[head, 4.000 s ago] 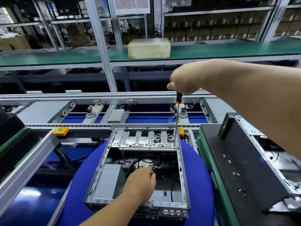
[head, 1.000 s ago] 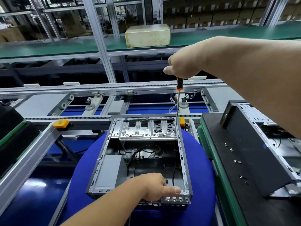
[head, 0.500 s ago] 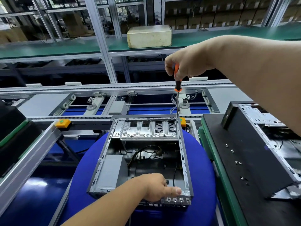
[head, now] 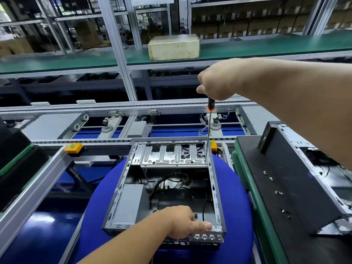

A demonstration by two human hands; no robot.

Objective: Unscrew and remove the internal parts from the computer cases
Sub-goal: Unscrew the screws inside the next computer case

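An open grey computer case (head: 214, 189) lies on a round blue pad (head: 236, 199). A ribbed silver drive bracket (head: 171, 156) spans its far end, with black cables (head: 171, 182) below it inside. My right hand (head: 219, 80) grips the orange-and-black handle of a long screwdriver (head: 208, 134). The tool stands almost upright with its tip at the bracket's right edge. My left hand (head: 182, 221) grips the case's near rim, thumb lying along the top edge.
A black panel (head: 282, 187) with several loose screws (head: 278, 192) lies to the right, and a second opened case (head: 327, 168) leans beyond it. A conveyor frame (head: 122, 109) runs behind, with a beige box (head: 174, 47) on the green shelf. An orange block (head: 74, 147) sits left.
My left hand came out of the case interior and took hold of the near rim. My right hand has shifted on the screwdriver handle, which stays at the bracket's right edge.
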